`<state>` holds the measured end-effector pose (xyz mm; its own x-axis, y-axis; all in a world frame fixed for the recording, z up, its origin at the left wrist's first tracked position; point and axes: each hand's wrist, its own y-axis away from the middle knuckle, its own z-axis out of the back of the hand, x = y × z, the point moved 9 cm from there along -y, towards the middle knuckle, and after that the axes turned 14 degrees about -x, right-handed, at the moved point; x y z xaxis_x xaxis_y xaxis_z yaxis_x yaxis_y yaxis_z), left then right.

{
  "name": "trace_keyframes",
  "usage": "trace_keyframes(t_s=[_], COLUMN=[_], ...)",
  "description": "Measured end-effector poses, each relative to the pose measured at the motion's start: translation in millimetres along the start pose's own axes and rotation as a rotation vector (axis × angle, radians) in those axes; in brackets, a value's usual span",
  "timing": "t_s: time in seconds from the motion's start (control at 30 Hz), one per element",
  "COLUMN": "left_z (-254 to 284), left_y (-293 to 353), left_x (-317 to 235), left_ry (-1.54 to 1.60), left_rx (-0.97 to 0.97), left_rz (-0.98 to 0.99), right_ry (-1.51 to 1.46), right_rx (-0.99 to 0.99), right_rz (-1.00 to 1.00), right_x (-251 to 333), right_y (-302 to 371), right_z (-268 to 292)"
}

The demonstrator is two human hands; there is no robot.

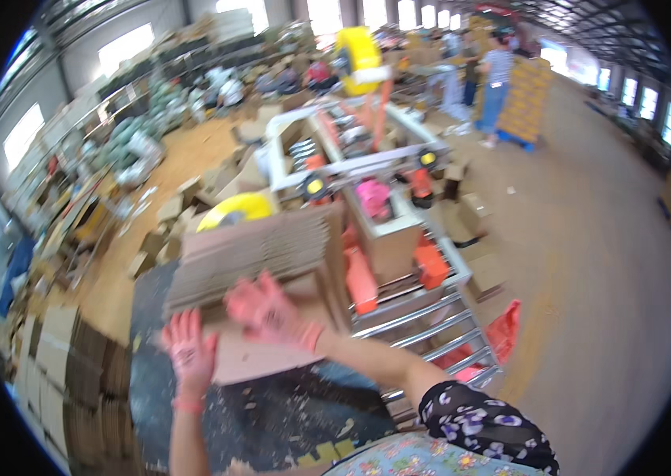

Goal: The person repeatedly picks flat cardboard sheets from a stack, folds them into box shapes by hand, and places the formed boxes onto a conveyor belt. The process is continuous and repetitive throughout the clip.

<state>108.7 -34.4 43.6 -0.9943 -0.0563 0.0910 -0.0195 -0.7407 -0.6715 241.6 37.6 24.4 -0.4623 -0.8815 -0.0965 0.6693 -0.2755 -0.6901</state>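
A stack of flat brown cardboard boxes (272, 252) lies on a dark, scuffed table (272, 412) in front of me. My right hand (270, 313), in a pink glove, rests at the near side of the stack with its fingers spread. My left hand (190, 353), gloved the same way, is beside the stack's near left corner, fingers stretched out. Neither hand grips anything. Under and beside the right hand shows a flat cardboard face (260, 353). Slight blur hides whether the left fingertips touch the cardboard.
Right of the stack stands a carton sealing machine (359, 163) with yellow tape rolls (359, 59). An upright carton (391, 250) with something pink at its top sits in it. Metal rollers (430, 333) lead toward me. More flat cardboard (73, 381) stands at the left. A person (496, 79) is beside stacked yellow boxes (524, 99).
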Motion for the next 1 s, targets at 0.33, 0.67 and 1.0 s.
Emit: trace_keyframes(t_s=[0.33, 0.67, 1.0], left_z=[77, 158, 85], left_y=[5, 61, 81], left_x=[-2, -189, -139], left_ry=[0.192, 0.765, 0.415], left_rx=[0.197, 0.412, -0.228], left_rz=[0.172, -0.675, -0.393], right_ry=[-1.178, -1.087, -0.381], right_rx=[0.140, 0.145, -0.015], right_rz=[0.253, -0.065, -0.397], right_x=[48, 86, 10], right_y=[107, 143, 214], right_z=[219, 146, 219])
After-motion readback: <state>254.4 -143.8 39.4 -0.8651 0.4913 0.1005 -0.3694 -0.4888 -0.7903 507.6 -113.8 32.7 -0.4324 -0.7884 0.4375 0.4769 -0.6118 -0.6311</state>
